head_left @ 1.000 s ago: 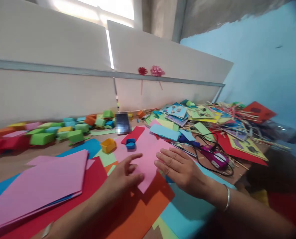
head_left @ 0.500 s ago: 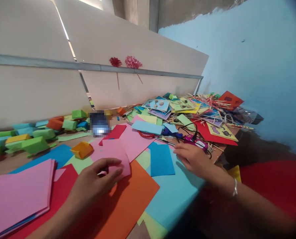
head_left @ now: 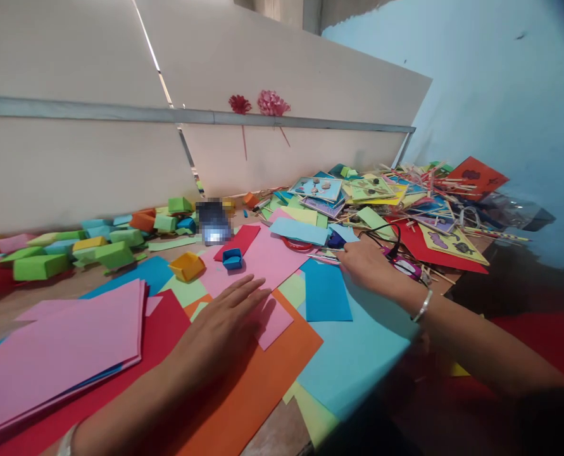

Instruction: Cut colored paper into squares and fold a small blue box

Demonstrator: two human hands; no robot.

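My left hand (head_left: 225, 323) lies with fingers stretched over a small pink sheet (head_left: 276, 322) on the orange paper (head_left: 263, 386). Further right, my right hand (head_left: 364, 263) reaches down beside the light blue paper strip (head_left: 298, 232) and a dark blue item (head_left: 336, 240); its fingertips are bent and what they hold, if anything, is hidden. A blue sheet (head_left: 326, 291) lies between the hands. Beyond my left fingers sit a small blue folded box (head_left: 232, 259) and a yellow-orange one (head_left: 187, 266).
Pink sheets (head_left: 73, 354) are stacked at the left. Green, blue and orange folded boxes (head_left: 114, 254) line the back left. Picture cards (head_left: 316, 189), sticks and a black cable (head_left: 396, 244) crowd the right. A blurred phone-like object (head_left: 214, 221) stands at the back.
My left hand has let go of the curled pink paper, which now lies flat, and its fingers have straightened. The small blue box has come into sight. The view has shifted left.
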